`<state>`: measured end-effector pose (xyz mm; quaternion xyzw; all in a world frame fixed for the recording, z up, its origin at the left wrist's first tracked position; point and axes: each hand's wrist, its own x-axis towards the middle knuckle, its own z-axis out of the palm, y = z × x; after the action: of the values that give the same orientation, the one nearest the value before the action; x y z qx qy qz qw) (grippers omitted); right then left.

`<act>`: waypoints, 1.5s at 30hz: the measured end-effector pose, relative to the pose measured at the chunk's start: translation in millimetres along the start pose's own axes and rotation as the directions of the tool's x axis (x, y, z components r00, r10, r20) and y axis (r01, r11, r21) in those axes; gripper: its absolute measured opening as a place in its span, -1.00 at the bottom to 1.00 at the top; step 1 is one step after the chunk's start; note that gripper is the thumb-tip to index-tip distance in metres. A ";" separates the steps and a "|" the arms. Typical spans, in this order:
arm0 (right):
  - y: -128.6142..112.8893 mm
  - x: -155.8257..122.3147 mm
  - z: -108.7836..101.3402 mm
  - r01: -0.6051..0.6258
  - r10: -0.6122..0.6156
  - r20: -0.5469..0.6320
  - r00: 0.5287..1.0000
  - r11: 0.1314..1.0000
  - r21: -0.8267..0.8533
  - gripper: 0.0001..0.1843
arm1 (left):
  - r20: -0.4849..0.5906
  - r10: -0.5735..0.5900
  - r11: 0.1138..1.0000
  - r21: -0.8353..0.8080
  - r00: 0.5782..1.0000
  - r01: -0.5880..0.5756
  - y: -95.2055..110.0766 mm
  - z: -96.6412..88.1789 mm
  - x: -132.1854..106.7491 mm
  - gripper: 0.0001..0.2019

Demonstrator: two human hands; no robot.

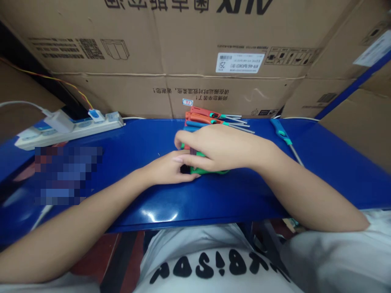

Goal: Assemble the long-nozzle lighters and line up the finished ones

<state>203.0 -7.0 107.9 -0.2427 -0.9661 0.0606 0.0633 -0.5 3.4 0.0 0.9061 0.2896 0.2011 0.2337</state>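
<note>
Several long-stemmed gas lighters lie bunched on the blue table, red and orange lighters (201,117) at the back, with a blue handle (193,124) beside them. Nearest me is a green lighter (200,171), largely hidden under my hands. My left hand (166,167) closes around the handle ends from the left, its thumb along the front of the green one. Arched over the bunch, my right hand (214,146) has its fingers bent down on the handles. Apart to the right lies one blue-and-teal lighter (280,132), its metal stem pointing toward me.
A white power strip (73,130) with plugs and cables stands at the back left. A large cardboard box (183,49) walls off the table's (146,203) far edge. Another cardboard panel (360,122) is on the right. A blurred-out item (69,175) lies at the left.
</note>
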 end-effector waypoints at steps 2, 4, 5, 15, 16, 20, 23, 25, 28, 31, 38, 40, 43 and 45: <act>0.4 0.6 -0.1 0.008 -0.008 0.017 1.000 1.000 -0.004 -0.73 | 0.021 -0.011 1.000 0.006 1.000 0.011 1.1 -0.6 -0.2 -0.79; 0.5 0.7 -0.5 0.018 -0.018 0.019 1.000 0.999 0.035 -0.74 | 0.035 0.006 1.000 -0.002 0.999 -0.006 1.8 -1.0 -0.1 -0.80; 0.5 0.5 -0.7 0.022 -0.023 0.012 1.000 0.998 0.058 -0.69 | 0.032 0.017 1.000 -0.009 0.999 -0.017 1.8 -1.0 0.0 -0.81; 1.5 -2.1 0.4 0.072 -0.072 -0.002 0.997 0.985 0.154 -0.61 | 0.037 0.005 1.000 -0.025 0.999 -0.005 -2.5 1.3 -0.4 -0.81; 1.1 -2.1 0.4 0.071 -0.071 -0.005 0.997 0.980 0.185 -0.58 | 0.036 0.018 0.999 -0.033 0.999 -0.017 -2.4 1.3 0.0 -0.81; 3.7 -2.8 -4.0 0.069 -0.067 -0.016 0.998 0.962 0.264 -0.63 | 0.024 -0.011 1.000 -0.029 1.000 0.012 0.7 -0.5 1.3 -0.80; 11.5 -7.1 -16.2 0.086 -0.078 -0.035 0.996 0.944 0.318 -0.90 | 0.025 -0.054 0.997 -0.046 0.998 0.055 5.5 -5.3 2.0 -0.77; 18.3 -12.4 -26.1 0.062 -0.041 -0.070 0.997 0.939 0.338 -0.85 | 0.053 -0.080 0.994 -0.071 0.995 0.084 8.7 -9.4 2.2 -0.74; 28.5 -20.8 -31.7 -0.040 0.087 -0.145 0.986 0.952 0.303 -0.70 | 0.079 -0.086 0.994 -0.064 0.993 0.091 11.6 -13.3 2.1 -0.80; 37.5 -27.0 -19.3 -0.165 0.170 0.004 0.986 0.957 0.240 -0.73 | 0.066 -0.041 0.999 -0.015 0.997 0.042 12.1 -13.4 1.9 -0.87; 53.1 -40.3 18.5 -0.433 0.359 0.486 0.797 0.900 0.046 -0.83 | 0.115 0.032 0.975 0.214 0.993 -0.057 12.9 -11.8 0.0 -0.85; 56.6 -43.3 23.6 -0.446 0.389 0.458 0.799 0.895 0.019 -0.79 | 0.128 0.053 0.935 0.341 0.990 -0.094 13.3 -9.5 0.0 -0.82; 58.9 -45.1 30.7 -0.432 0.403 0.431 0.807 0.901 -0.033 -0.90 | 0.155 0.061 0.881 0.456 0.986 -0.126 14.4 -5.7 1.5 -0.78; 58.6 -45.5 33.5 -0.418 0.399 0.421 0.814 0.907 -0.052 -0.95 | 0.164 0.044 0.870 0.479 0.985 -0.119 15.7 -7.7 2.7 -0.74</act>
<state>264.7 19.7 62.1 -0.4238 -0.8804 0.1445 -0.1566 4.4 -3.9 15.4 0.9595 0.2741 0.0638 0.0102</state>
